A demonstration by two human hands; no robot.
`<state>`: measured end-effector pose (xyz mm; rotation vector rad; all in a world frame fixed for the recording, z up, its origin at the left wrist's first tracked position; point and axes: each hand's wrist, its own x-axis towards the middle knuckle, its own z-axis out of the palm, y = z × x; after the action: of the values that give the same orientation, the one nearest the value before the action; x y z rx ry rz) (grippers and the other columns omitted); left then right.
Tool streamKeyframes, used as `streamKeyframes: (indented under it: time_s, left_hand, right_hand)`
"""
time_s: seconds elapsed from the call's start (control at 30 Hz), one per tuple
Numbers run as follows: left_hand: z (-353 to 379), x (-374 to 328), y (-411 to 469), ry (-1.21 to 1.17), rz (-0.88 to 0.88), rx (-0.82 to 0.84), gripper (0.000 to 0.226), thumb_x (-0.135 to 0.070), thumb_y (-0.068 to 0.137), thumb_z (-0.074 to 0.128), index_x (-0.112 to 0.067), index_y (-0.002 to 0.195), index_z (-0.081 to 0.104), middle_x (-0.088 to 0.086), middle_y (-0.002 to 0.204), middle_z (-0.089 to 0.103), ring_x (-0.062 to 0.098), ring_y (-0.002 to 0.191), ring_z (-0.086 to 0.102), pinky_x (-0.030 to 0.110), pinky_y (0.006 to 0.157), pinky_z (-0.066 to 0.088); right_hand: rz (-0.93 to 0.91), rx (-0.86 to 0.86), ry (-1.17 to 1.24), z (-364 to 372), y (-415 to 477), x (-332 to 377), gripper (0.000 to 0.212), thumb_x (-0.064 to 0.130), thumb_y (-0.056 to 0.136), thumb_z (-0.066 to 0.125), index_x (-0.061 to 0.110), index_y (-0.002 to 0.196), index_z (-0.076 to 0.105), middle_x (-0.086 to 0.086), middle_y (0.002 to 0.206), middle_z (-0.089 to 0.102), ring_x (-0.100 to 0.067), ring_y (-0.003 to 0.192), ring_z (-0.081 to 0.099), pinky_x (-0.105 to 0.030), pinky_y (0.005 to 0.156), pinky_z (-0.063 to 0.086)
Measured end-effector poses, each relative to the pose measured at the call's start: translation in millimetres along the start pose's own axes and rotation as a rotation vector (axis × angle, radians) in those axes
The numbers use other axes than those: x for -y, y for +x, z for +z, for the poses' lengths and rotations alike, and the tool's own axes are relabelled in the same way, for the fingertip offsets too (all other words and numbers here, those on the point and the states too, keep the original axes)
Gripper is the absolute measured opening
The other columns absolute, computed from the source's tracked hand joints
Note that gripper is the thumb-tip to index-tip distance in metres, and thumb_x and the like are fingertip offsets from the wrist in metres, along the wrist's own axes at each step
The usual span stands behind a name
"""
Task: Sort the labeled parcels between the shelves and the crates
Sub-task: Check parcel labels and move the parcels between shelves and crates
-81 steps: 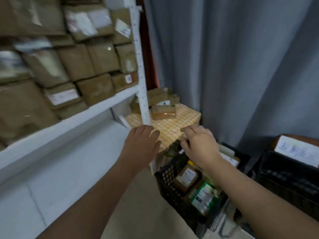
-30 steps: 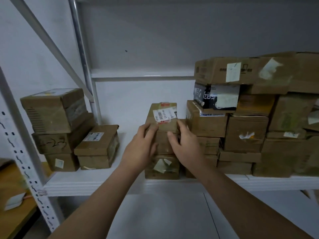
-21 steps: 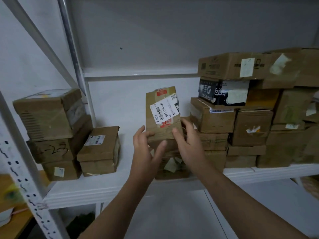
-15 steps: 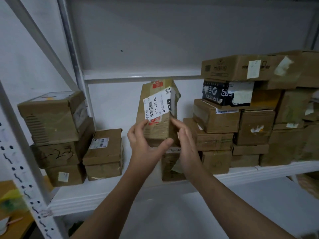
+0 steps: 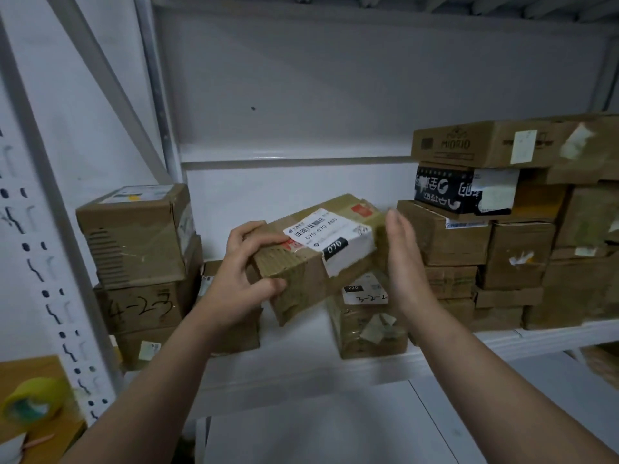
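While I face the white metal shelf [image 5: 301,366], brown cardboard box [image 5: 144,306] scrawled "4-23" at left, tilted brown cardboard parcel [image 5: 315,262] held over the shelf, my left hand [image 5: 241,279] gripping its left end, my right hand [image 5: 402,262] flat-fingered beside its right end, white label [image 5: 330,237] reading "070-070".

A wooden table [image 5: 40,368] shows in the lower left corner of the view; a blurred roll of yellow-green tape [image 5: 31,398] sits near its right edge, its hollow core turned toward the camera; nearer the table's front edge lies a thin pinkish stick [image 5: 38,441]; just left of it is a white object [image 5: 10,447], cut off by the frame and too unclear to name; behind is a pale grey wall [image 5: 335,78] with one small dark speck [image 5: 253,108].
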<state>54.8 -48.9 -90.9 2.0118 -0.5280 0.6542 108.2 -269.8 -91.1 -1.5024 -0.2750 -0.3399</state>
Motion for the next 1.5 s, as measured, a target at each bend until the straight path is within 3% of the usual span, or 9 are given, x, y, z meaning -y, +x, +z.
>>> streamKeyframes:
  time_s: [0.13, 0.23, 0.4, 0.7, 0.87, 1.0, 1.13, 1.27, 1.5]
  left_hand:
    - [-0.6, 2.9, -6.3, 0.019, 0.05, 0.048, 0.054, -0.038, 0.062, 0.063, -0.037, 0.115, 0.056, -0.003, 0.145, 0.023, -0.004, 0.135, 0.024, 0.025, 0.109, 0.031]
    - [4.7, 7.0, -8.8, -0.002, 0.03, -0.089, 0.055, -0.027, 0.08, 0.069, -0.05, 0.123, 0.045, -0.017, 0.147, 0.026, -0.012, 0.131, 0.028, 0.02, 0.105, 0.035]
    - [27.1, 8.2, -16.6, -0.15, -0.02, -0.509, 0.042, 0.001, 0.089, 0.058, -0.026, 0.121, 0.051, -0.037, 0.103, 0.059, -0.015, 0.102, 0.055, 0.003, 0.081, 0.042]
    - [17.4, 15.1, -26.6, -0.144, -0.142, -0.608, 0.027, -0.018, 0.091, 0.058, -0.027, 0.117, 0.058, -0.015, 0.109, 0.065, 0.002, 0.102, 0.061, 0.029, 0.089, 0.052]
    - [5.3, 15.0, -22.4, -0.138, -0.221, -0.611, 0.019, -0.026, 0.094, 0.054, -0.031, 0.113, 0.058, -0.013, 0.105, 0.065, 0.0, 0.098, 0.062, 0.029, 0.089, 0.053]
    - [-6.1, 15.2, -17.3, -0.03, -0.257, -0.561, 0.027, -0.032, 0.095, 0.052, -0.028, 0.122, 0.053, -0.018, 0.102, 0.061, -0.008, 0.094, 0.058, 0.025, 0.086, 0.051]
    - [-23.2, 15.4, -17.7, 0.146, -0.213, -0.465, 0.043, -0.026, 0.094, 0.056, -0.023, 0.135, 0.045, -0.011, 0.117, 0.058, -0.005, 0.102, 0.055, 0.022, 0.087, 0.048]
    - [-37.1, 22.2, -38.0, 0.507, -0.197, -0.304, 0.051, -0.019, 0.092, 0.058, -0.019, 0.141, 0.041, 0.001, 0.139, 0.044, 0.013, 0.122, 0.045, 0.026, 0.099, 0.036]
    - [-50.6, 35.0, -76.6, 0.705, -0.273, -0.264, 0.041, -0.005, 0.093, 0.049, -0.011, 0.133, 0.049, 0.009, 0.138, 0.042, 0.026, 0.122, 0.045, 0.037, 0.099, 0.041]
  right_hand:
    - [0.198, 0.032, 0.187, 1.1, 1.0, -6.8, 0.043, 0.063, 0.075, 0.058, 0.034, 0.105, 0.067, 0.002, 0.104, 0.072, -0.014, 0.09, 0.069, -0.039, 0.072, 0.055]
    - [0.078, -0.017, 0.276, 0.7, -1.9, -17.5, 0.028, 0.045, 0.073, 0.06, 0.045, 0.101, 0.065, 0.005, 0.105, 0.071, -0.018, 0.101, 0.066, -0.04, 0.074, 0.054]
    - [-0.104, 0.025, 0.31, 10.7, -15.8, -21.5, 0.067, 0.039, 0.068, 0.063, 0.046, 0.132, 0.044, 0.004, 0.126, 0.062, -0.016, 0.112, 0.062, -0.045, 0.094, 0.05]
    - [-0.049, 0.157, 0.001, 7.9, -21.6, -14.0, 0.081, 0.061, 0.068, 0.063, 0.074, 0.129, 0.011, 0.017, 0.148, 0.025, -0.009, 0.131, 0.035, -0.044, 0.108, 0.027]
    - [-0.135, 0.308, -0.054, -3.7, -27.4, -10.4, 0.101, 0.06, 0.058, 0.073, 0.052, 0.138, 0.012, 0.009, 0.147, 0.031, -0.012, 0.136, 0.034, -0.04, 0.11, 0.035]
    - [-0.247, 0.456, -0.184, -8.2, -32.1, -3.6, 0.112, 0.037, 0.063, 0.082, 0.063, 0.135, 0.0, 0.025, 0.141, 0.028, 0.013, 0.129, 0.033, -0.003, 0.096, 0.033]
    - [-0.354, 0.333, -0.276, 5.5, -39.3, -0.3, 0.092, 0.046, 0.053, 0.082, 0.062, 0.127, 0.03, 0.012, 0.137, 0.036, 0.003, 0.124, 0.041, -0.016, 0.101, 0.039]
    - [-0.394, 0.184, -0.371, 49.3, -44.9, -10.2, 0.088, 0.059, 0.045, 0.08, 0.055, 0.119, 0.032, 0.019, 0.119, 0.03, 0.019, 0.109, 0.036, 0.002, 0.084, 0.035]
    - [-0.416, 0.074, -0.672, 145.2, -40.0, -36.9, 0.099, 0.063, 0.055, 0.077, 0.019, 0.133, 0.035, -0.008, 0.128, 0.032, -0.026, 0.114, 0.043, -0.04, 0.091, 0.048]
